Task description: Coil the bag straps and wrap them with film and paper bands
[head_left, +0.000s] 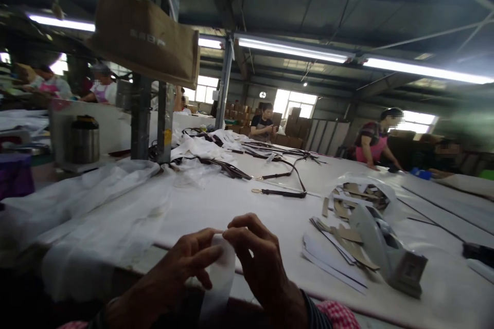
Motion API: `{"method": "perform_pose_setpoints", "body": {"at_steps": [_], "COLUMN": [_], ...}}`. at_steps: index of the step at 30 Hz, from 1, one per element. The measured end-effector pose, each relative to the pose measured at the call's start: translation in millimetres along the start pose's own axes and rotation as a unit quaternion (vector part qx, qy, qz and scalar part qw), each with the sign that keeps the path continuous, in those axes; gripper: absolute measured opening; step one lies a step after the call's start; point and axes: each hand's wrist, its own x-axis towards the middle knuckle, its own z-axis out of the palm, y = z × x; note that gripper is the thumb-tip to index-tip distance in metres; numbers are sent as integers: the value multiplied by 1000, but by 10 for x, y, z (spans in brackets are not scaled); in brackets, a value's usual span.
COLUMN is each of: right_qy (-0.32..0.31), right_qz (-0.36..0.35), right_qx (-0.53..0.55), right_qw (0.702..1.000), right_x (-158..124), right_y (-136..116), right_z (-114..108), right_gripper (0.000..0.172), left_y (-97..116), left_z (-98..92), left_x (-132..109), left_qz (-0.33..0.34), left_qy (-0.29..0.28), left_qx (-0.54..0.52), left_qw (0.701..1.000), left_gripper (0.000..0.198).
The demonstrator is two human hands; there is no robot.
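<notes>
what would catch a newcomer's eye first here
First the two hands low in the middle, the left hand and right hand pinching a white strip between the fingertips. Next the grey tape dispenser at right on the white table, beside scattered paper strips. Dark straps lie farther back, and a brown bag hangs at upper left.

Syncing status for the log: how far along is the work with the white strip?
Done: nothing clearly finished shows; I can't tell whether the loose strips beside the grey tape dispenser are processed. In hand: left hand and right hand pinch the top of one white strip at the table edge. Left: dark straps lie spread further back, untouched.
</notes>
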Motion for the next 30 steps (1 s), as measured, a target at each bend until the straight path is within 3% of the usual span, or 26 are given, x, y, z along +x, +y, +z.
{"method": "perform_pose_setpoints", "body": {"at_steps": [2, 5, 8, 11, 13, 15, 19, 26, 30], "right_qy": [15, 87, 118, 51, 32, 48, 76, 84, 100], "right_qz": [18, 137, 310, 395, 385, 355, 329, 338, 351], "right_qx": [2, 68, 220, 332, 333, 293, 219, 183, 174], "right_qw": [1000, 984, 917, 855, 860, 887, 916, 919, 915], "right_x": [32, 28, -10, -36, -23, 17, 114, 156, 190], "right_y": [57, 203, 343, 402, 388, 359, 397, 732, 916], "right_z": [-25, -108, -187, -224, -247, -289, -426, -569, -540], "right_gripper": [21, 15, 48, 68, 66, 55, 40, 31, 38], "left_y": [12, -14, -54, -75, -81, -86, -91, -151, -274], "left_z": [93, 124, 142, 230, 309, 376, 445, 474, 469], "left_x": [142, 327, 480, 597, 663, 728, 854, 1160, 1424], "left_qz": [2, -18, 14, 67, 88, 94, 58, 3, -6], "left_qy": [-24, 23, 50, 71, 81, 78, 53, -21, -12], "left_qx": [-6, -40, -19, 38, 78, 104, 80, 45, 40], "left_qw": [1000, 999, 998, 995, 990, 987, 994, 999, 999], "left_gripper": [31, 28, 27, 25, 28, 34, 32, 33, 33]}}
